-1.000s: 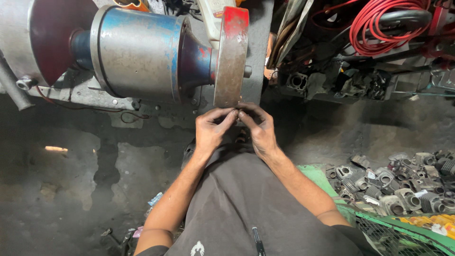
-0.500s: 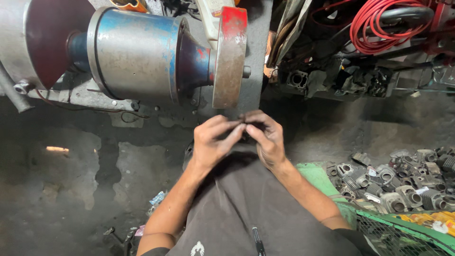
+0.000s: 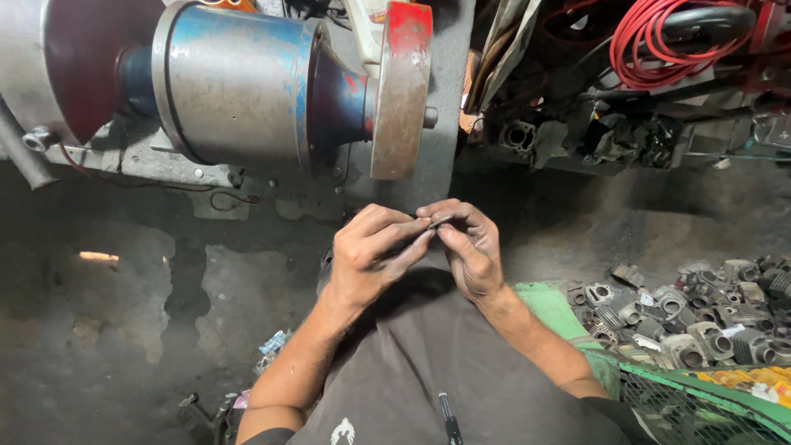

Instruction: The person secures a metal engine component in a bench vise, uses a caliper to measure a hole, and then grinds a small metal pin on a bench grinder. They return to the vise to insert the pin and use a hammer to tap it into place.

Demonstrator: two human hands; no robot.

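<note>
A small dark part is pinched between the fingertips of the left hand and the right hand, both closed on it, held just below the grinding wheel. Above and left of the hands, the blue motor is seen. The part is judged likely to slip from so slight a grip, or fingers to graze the wheel. Right of the hands, metal castings are heaped by a green crate; a yellow package lies in it.
</note>
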